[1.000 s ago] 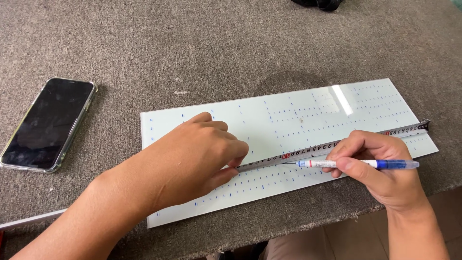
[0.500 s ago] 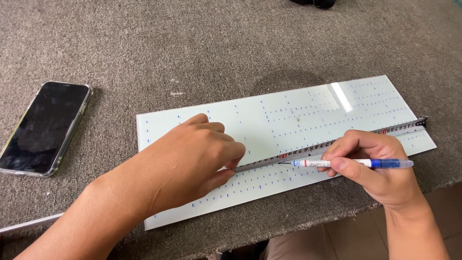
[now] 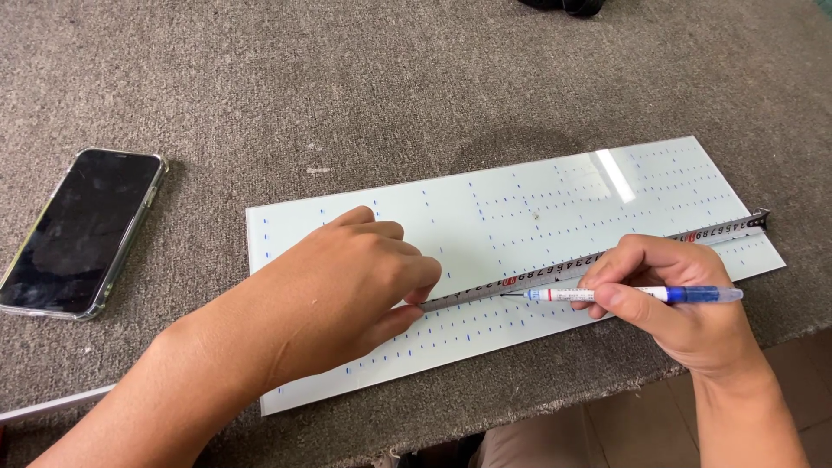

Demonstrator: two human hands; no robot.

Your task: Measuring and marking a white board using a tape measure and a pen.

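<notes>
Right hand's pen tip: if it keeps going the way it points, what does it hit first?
Likely the left hand. The pen in the right hand points left along the tape, whose near end those fingers pin to the panel.

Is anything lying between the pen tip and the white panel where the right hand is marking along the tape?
Nothing visible does. The pen in the right hand points its tip at the bare white panel, beside the measuring tape. The left hand presses the tape down further left, clear of the tip.

A tape measure (image 3: pixel 598 258) lay across the panel (image 3: pixel 520 204) on the desk (image 3: pixel 347 87), running between the hands; a phone (image 3: pixel 80 231) lay left of the left hand (image 3: pixel 347 290)
</notes>
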